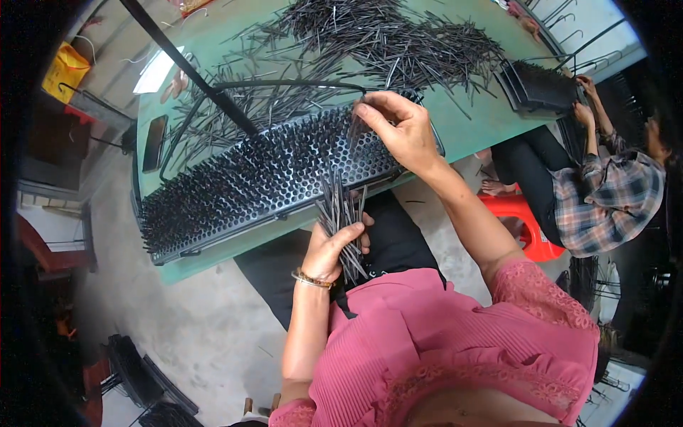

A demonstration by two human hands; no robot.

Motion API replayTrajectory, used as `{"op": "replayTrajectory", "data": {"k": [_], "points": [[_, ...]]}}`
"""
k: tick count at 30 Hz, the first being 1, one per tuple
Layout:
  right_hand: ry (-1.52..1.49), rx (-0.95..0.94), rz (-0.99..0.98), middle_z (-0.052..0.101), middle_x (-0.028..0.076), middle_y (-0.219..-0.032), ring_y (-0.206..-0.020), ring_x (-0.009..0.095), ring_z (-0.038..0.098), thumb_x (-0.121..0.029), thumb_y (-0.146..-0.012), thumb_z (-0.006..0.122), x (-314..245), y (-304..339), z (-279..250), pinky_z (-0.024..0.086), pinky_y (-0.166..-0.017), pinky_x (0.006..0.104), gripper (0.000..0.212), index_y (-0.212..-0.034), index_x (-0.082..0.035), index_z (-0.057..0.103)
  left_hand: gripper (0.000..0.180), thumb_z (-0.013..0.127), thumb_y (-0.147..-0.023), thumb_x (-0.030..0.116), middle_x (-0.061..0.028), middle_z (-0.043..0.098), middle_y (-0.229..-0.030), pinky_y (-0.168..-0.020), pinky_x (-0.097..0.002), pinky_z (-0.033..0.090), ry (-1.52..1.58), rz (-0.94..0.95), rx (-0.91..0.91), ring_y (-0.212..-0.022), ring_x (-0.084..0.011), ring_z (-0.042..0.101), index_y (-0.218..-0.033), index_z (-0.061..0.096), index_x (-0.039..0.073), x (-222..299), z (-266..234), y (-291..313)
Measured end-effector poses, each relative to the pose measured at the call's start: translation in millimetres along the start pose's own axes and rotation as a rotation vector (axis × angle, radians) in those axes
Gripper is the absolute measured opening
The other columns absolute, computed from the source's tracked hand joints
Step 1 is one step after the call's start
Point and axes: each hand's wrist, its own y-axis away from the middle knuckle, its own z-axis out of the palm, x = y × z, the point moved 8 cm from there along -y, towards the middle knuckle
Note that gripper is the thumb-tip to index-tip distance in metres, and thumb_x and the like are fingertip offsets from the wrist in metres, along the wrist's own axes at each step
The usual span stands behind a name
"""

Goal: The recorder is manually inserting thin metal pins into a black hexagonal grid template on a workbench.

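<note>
My left hand (329, 245) is wrapped around a loose bundle of thin dark sticks (344, 210), just in front of the near edge of a long black rack (380, 153). The rack's top is a plate full of small round holes. Dark stick ends (213, 188) stand up densely from its left and middle part, and bare holes show toward the right. Above the right part of the plate, my right hand (407, 132) is closed in a pinch. A thin dark stick, smeared by motion, hangs from its fingertips.
A big pile of loose sticks (384, 43) spreads over the green tabletop (466, 132). A black metal bar (185, 64) rises over the rack. A phone-like dark slab (154, 142) lies at left. At right, a co-worker in a plaid shirt (605, 196) handles another rack (544, 85), near a red stool (523, 224).
</note>
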Motion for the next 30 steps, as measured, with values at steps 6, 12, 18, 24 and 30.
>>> {"op": "replayTrajectory", "data": {"k": [6, 12, 18, 24, 30], "points": [[0.154, 0.059, -0.137, 0.068, 0.006, -0.086, -0.074, 0.008, 0.061, -0.011, -0.085, 0.065, -6.2, -6.1, 3.1, 0.049, -0.067, 0.0219, 0.02, -0.098, 0.004, 0.063, 0.052, 0.06, -0.081, 0.009, -0.0114, 0.061, -0.093, -0.054, -0.0285, 0.052, 0.048, -0.026, 0.037, -0.065, -0.0157, 0.058, -0.129, 0.041, 0.003, -1.6, 3.2, -3.4], [0.087, -0.013, -0.159, 0.068, 0.008, -0.089, -0.083, 0.012, 0.064, -0.007, -0.087, 0.06, -1.3, -10.2, 0.9, 0.05, -0.073, 0.0231, 0.017, -0.1, 0.004, 0.061, 0.05, 0.061, -0.086, 0.025, -0.0112, 0.061, -0.092, -0.051, -0.0279, 0.052, 0.065, -0.065, -0.034, -0.064, -0.015, 0.058, -0.127, 0.042, 0.005, -0.1, 8.4, -0.6], [0.044, -0.08, -0.178, 0.068, 0.009, -0.09, -0.085, 0.013, 0.064, -0.006, -0.087, 0.059, -0.7, -11.5, 4.6, 0.051, -0.074, 0.024, 0.016, -0.1, 0.003, 0.061, 0.053, 0.062, -0.086, 0.03, -0.011, 0.06, -0.091, -0.051, -0.0281, 0.051, 0.093, -0.072, -0.01, -0.063, -0.0152, 0.057, -0.128, 0.041, 0.005, -5.9, 5.3, -4.6], [0.097, -0.12, -0.256, 0.067, 0.009, -0.09, -0.084, 0.015, 0.065, -0.005, -0.086, 0.059, -3.0, -11.7, 5.3, 0.051, -0.075, 0.0253, 0.014, -0.097, 0.002, 0.062, 0.056, 0.037, -0.093, 0.051, -0.0126, 0.061, -0.087, -0.046, -0.0287, 0.049, 0.318, -0.134, -0.015, -0.057, -0.017, 0.057, -0.127, 0.044, 0.007, -11.6, 8.0, -6.2], [0.063, -0.148, -0.286, 0.067, 0.009, -0.09, -0.086, 0.016, 0.065, -0.004, -0.086, 0.059, -2.4, -14.4, 4.0, 0.051, -0.077, 0.0264, 0.013, -0.096, 0.002, 0.062, 0.052, 0.041, -0.093, 0.046, -0.0116, 0.061, -0.085, -0.044, -0.0276, 0.048, 0.272, -0.178, 0.024, -0.054, -0.016, 0.056, -0.126, 0.045, 0.006, -15.2, 6.2, -6.4]]}}
